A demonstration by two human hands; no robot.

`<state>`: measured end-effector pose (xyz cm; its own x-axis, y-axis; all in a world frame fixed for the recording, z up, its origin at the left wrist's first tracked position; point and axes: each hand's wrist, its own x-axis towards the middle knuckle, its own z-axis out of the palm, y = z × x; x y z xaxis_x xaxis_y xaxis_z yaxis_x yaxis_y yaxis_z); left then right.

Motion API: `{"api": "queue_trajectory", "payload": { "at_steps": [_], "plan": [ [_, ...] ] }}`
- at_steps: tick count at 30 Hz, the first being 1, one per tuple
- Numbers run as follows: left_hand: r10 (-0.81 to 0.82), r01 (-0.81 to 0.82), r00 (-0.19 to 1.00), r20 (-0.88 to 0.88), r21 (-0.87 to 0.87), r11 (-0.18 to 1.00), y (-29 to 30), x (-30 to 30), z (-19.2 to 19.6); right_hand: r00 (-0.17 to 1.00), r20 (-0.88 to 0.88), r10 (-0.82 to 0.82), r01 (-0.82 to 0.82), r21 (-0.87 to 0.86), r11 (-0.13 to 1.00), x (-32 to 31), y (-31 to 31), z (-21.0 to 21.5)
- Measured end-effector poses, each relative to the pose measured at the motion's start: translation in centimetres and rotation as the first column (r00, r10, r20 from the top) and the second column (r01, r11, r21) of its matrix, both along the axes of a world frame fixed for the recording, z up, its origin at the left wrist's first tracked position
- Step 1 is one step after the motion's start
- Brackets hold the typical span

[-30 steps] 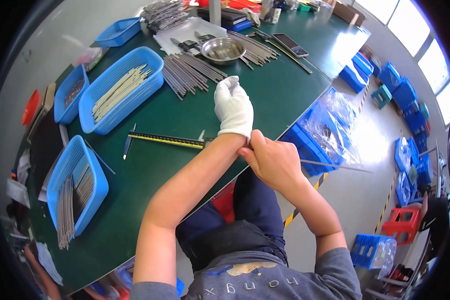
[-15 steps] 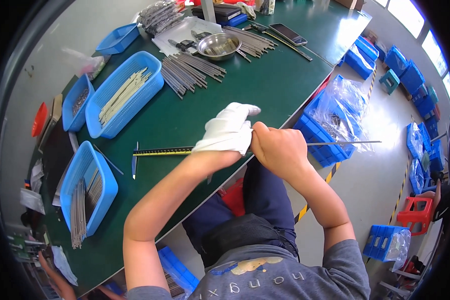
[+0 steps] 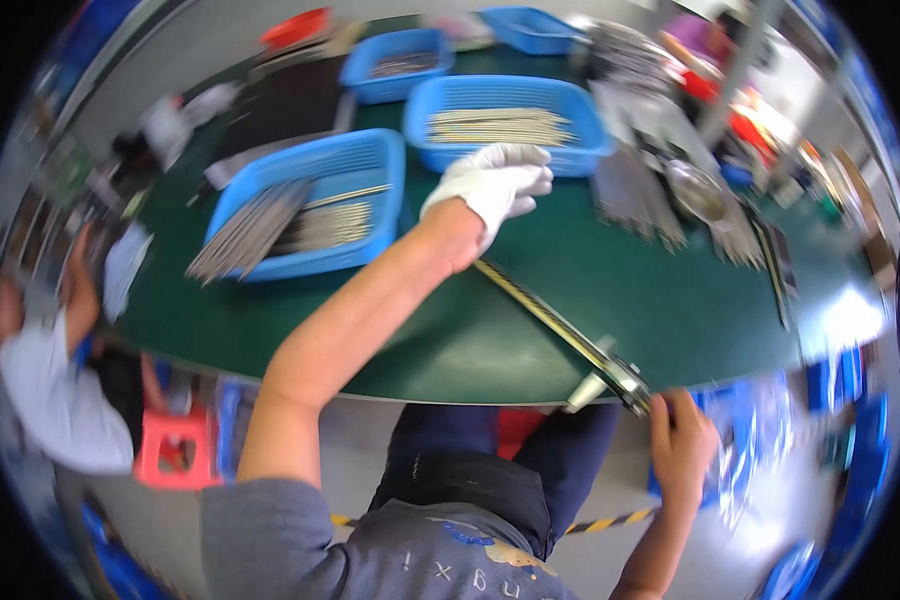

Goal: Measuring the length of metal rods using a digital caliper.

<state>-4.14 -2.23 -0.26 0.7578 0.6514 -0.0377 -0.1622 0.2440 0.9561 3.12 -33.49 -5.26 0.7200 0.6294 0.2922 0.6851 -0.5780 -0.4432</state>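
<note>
My left hand [image 3: 495, 190], in a white glove, is raised over the table just in front of a blue basket [image 3: 582, 165] of pale thin rods [image 3: 500, 127]. Its fingers are bent but apart, and I see nothing between them. A long caliper [image 3: 545, 312] with a yellow-and-black scale slants from behind my left wrist down to the table's near edge; its far end is hidden. My bare right hand [image 3: 682, 440] is closed round the caliper's near end, just past its slider, beyond the table edge.
Left of my gloved hand, another blue basket [image 3: 398, 215] holds grey and pale rods. Behind it is a smaller blue basket [image 3: 358, 75]. Bundles of grey rods [image 3: 635, 195] and a metal bowl [image 3: 698, 192] lie to the right. A person [image 3: 65, 375] sits at far left.
The view has turned. My hands, close together before, are now apart: the left is nearer the baskets, the right lower at the right. The caliper now slants, its slider in sight.
</note>
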Motion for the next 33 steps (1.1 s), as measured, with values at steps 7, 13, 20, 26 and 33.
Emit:
{"api": "queue_trajectory", "payload": {
  "at_steps": [7,13,20,26,33],
  "plan": [
    [0.791,0.412,0.113,-0.601,0.753,0.513,12.6,-14.1,0.3,0.998,-0.059,0.022,-0.026,-0.07,0.997,0.2,-3.0,-0.6],
    [0.866,0.655,-0.008,-0.5,0.652,0.382,13.2,-14.1,-2.2,0.994,-0.086,-0.067,0.061,-0.067,0.996,0.9,-4.2,-1.3],
    [0.778,0.658,-0.035,-0.628,0.571,0.491,14.1,-13.5,-0.7,0.981,-0.177,-0.083,0.074,-0.061,0.995,0.9,-4.6,-1.5],
    [0.628,0.419,0.729,-0.271,0.903,-0.096,10.2,-13.1,1.8,0.995,-0.093,0.039,-0.052,-0.149,0.988,0.5,-3.5,-0.3],
    [-0.265,0.199,0.931,-0.251,0.958,-0.208,-5.6,-8.3,-3.9,0.997,0.029,0.069,-0.064,-0.161,0.985,-0.3,-3.5,-0.8]
  ]
}}
